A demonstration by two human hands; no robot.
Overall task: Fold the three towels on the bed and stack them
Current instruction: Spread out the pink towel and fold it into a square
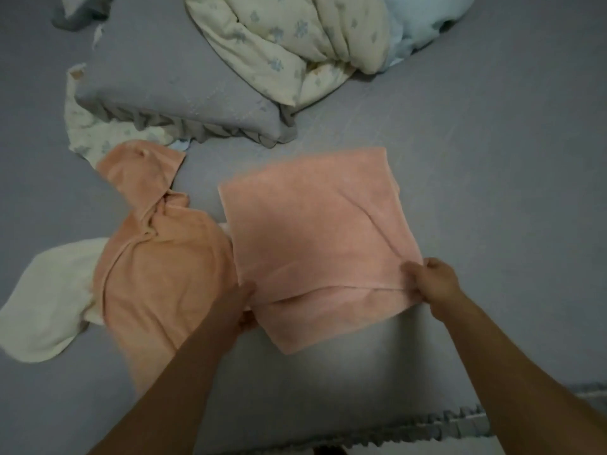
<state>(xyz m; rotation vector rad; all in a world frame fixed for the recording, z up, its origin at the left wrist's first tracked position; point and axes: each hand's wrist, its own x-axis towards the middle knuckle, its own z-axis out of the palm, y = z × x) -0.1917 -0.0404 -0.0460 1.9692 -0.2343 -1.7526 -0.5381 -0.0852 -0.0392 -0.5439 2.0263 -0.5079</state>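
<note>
A pink towel lies partly folded in the middle of the grey bed, with a fold line near its front edge. My left hand grips its near left corner. My right hand pinches its near right corner. To the left an orange towel lies crumpled, twisted in its upper part. A white towel lies crumpled at the far left, partly under the orange one.
A grey pillow with a ruffled edge lies behind the towels. A cream floral duvet is bunched at the back, with a pale blue part to its right. The bed's ruffled front edge runs below my arms.
</note>
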